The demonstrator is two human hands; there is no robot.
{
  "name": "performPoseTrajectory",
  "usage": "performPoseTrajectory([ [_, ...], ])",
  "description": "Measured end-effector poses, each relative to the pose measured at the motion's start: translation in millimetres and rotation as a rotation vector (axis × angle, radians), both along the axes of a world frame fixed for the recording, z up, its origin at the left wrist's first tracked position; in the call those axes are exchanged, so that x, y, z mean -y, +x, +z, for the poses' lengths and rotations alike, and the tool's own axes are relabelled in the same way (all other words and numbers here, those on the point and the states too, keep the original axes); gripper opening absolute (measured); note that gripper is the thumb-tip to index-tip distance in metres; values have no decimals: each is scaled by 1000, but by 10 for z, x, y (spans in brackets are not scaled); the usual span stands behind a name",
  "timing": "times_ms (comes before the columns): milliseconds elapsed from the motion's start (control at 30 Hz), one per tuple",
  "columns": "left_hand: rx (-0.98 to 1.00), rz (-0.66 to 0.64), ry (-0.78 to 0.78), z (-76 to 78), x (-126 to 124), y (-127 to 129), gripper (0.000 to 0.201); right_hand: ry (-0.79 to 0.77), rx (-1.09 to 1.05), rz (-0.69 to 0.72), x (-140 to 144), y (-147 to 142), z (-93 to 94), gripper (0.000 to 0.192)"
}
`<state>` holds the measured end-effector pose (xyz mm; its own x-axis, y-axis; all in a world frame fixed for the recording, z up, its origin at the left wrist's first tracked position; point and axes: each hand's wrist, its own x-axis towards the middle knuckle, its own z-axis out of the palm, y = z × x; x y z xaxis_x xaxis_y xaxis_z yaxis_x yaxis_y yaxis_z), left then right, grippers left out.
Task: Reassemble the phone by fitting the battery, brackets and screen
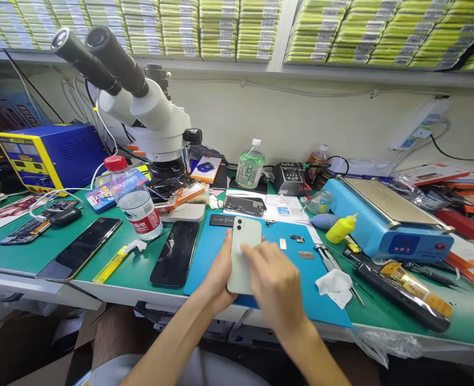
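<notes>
A pale green phone (243, 244) lies back-up over a blue work mat (288, 262), its dual camera at the far end. My left hand (217, 276) grips its left edge from below. My right hand (275, 284) rests on the phone's back, fingers pressed flat and blurred. On the mat beyond the phone lie small metal parts (296, 239) and a black battery-like piece (221, 220). A black phone screen (175, 252) lies just left of the mat.
A stereo microscope (148, 107) stands at the back left, with a water bottle (136, 201) before it. A blue heating plate machine (385, 220), yellow squeeze bottle (340, 228), tweezers and white wipe (335, 284) sit right. Another dark phone (80, 247) lies left.
</notes>
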<state>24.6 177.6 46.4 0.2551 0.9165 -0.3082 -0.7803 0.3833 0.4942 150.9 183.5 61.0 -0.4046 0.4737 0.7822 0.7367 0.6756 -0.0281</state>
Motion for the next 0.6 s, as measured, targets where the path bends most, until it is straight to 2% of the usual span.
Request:
performPoseTrajectory([
  [133, 3, 19, 2, -20, -8, -7, 64, -7, 9, -33, -158, 119, 1, 23],
  [267, 11, 28, 36, 0, -3, -16, 73, -3, 80, 96, 186, 179, -84, 29],
  [367, 5, 7, 49, 6, 1, -12, 74, -1, 85, 123, 363, 230, -118, 26],
  [533, -21, 28, 19, 13, 1, -5, 73, -23, 10, 35, 172, 260, -134, 21],
  [600, -24, 51, 12, 23, 1, 2, 75, -21, -15, 32, 221, 237, -194, 22],
])
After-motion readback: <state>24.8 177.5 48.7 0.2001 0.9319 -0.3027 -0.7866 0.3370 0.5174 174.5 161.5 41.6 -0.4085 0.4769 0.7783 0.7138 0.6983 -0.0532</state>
